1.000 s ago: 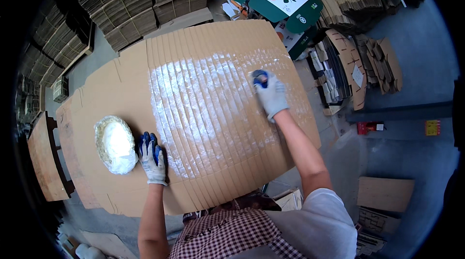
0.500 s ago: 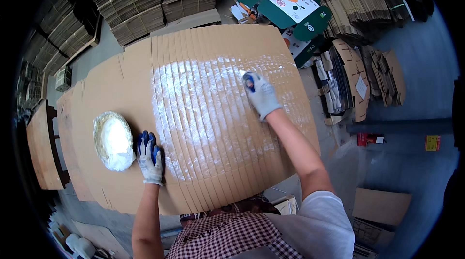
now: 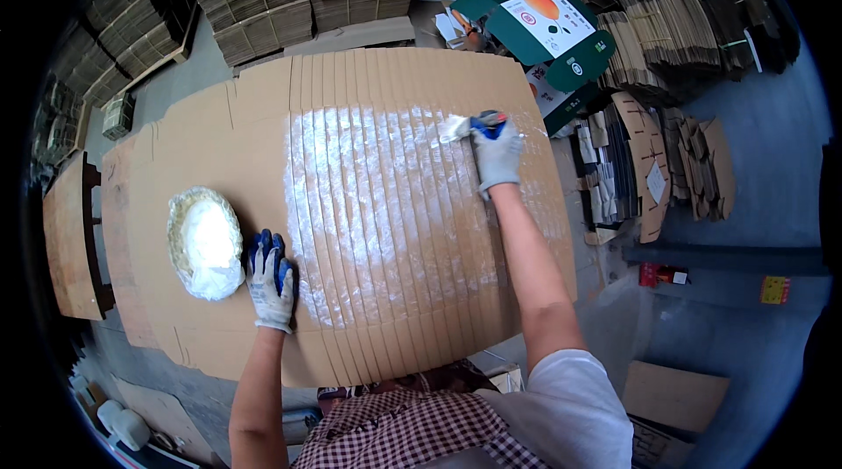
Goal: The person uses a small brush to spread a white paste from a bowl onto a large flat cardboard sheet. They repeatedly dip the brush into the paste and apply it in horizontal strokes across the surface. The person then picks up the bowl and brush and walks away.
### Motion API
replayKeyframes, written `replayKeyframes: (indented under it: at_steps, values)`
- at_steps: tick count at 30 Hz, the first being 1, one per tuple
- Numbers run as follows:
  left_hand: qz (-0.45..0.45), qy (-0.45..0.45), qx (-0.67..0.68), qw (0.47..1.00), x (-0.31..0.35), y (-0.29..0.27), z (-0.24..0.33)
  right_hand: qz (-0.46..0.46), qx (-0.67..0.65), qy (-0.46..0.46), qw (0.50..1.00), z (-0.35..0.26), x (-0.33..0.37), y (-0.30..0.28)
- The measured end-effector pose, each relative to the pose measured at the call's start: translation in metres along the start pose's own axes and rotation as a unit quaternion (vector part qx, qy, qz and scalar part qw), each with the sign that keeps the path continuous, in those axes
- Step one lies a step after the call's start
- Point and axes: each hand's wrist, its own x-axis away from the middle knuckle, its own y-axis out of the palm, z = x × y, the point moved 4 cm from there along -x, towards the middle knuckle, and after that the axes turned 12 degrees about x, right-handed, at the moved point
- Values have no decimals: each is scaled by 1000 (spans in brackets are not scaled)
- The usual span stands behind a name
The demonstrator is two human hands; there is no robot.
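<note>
Overlapping flat cardboard sheets (image 3: 254,118) lie fanned out in front of me, their exposed strips smeared with a wet, whitish coating. My right hand (image 3: 497,153), in a white glove with blue fingers, is closed around a brush (image 3: 456,129). The brush's white bristle end points left, over the upper right of the coated area; its handle is mostly hidden. Gloved the same way, my left hand (image 3: 271,280) rests on the cardboard with fingers stretched out. Just left of it stands a round basin (image 3: 178,250) with a wrinkled lining, holding white paste.
Tied stacks of flat cardboard (image 3: 254,4) stand beyond the sheets. A green printed carton (image 3: 517,26) lies at the far right, near more cardboard piles (image 3: 649,39). On the left is a wooden board (image 3: 70,241). A small red box (image 3: 649,273) lies on the floor at right.
My right hand has moved right and slightly up, its wrist turned so the brush's bristles show to its left. My left hand keeps its place beside the basin. The view has shifted a little.
</note>
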Motion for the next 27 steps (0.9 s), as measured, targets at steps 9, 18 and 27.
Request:
replayKeyframes:
  at_steps: [9,18,27]
  values:
    - [4,0,-15,1000,1,-2,2,42,-8,-45,998,-42,18,10]
    - [8,-5,-7,1000,5,-1,-4,16,79,-17,997,-40,12,-16]
    - [3,-2,-10,1000,1,0,-2,61,69,54,994,24,-14,-26]
